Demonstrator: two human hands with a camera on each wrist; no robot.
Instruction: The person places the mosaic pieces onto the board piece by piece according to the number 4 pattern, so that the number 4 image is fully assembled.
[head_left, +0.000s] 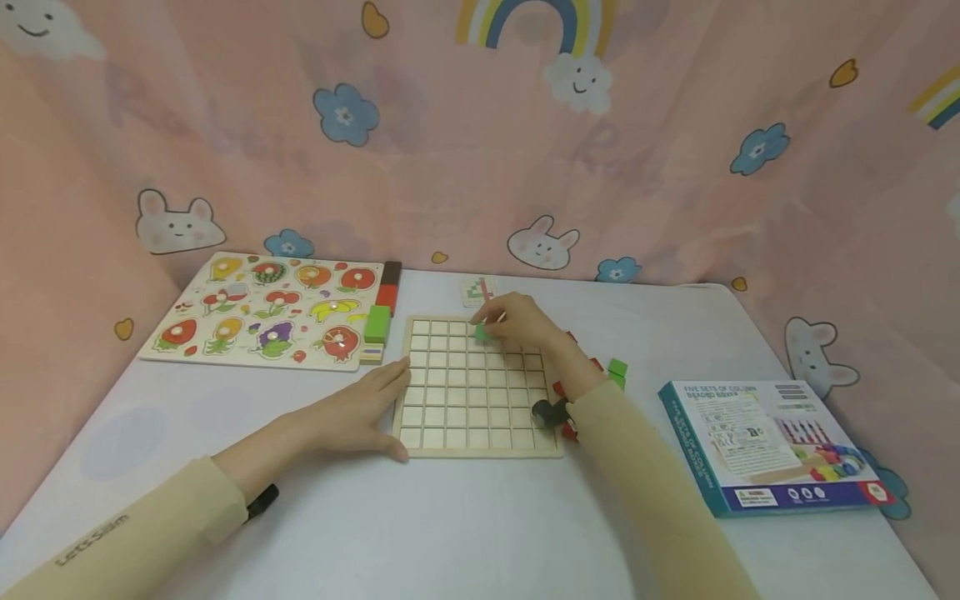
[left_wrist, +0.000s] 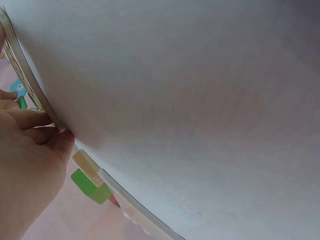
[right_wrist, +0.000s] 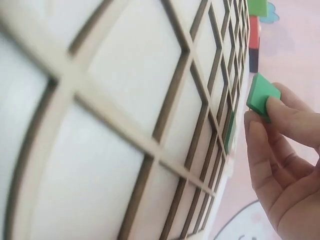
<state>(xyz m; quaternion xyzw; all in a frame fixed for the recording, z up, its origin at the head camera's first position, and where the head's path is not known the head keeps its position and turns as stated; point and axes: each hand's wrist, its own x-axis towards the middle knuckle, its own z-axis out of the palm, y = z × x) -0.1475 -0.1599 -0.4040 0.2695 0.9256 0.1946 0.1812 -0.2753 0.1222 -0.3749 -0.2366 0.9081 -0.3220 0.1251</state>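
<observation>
A wooden grid board (head_left: 477, 457) with square cells lies flat on the white table. Over its far edge, my right hand (head_left: 517, 321) pinches a small green square tile (right_wrist: 262, 96) between thumb and fingers, just above the cells. Another green tile (right_wrist: 230, 131) shows low against the grid in the right wrist view. My left hand (head_left: 367, 408) rests against the board's left edge, fingers along the side and thumb by the near corner. In the left wrist view, fingertips (left_wrist: 62, 140) touch the board's rim. A small card (head_left: 478, 291) with a green and red pattern lies beyond the board.
Red tiles (head_left: 596, 364) and green tiles (head_left: 617, 368) lie right of the board, partly behind my right forearm. A fruit puzzle board (head_left: 251, 362) is at far left, with a row of coloured blocks (head_left: 377, 325) beside it. A boxed set (head_left: 772, 442) lies at right.
</observation>
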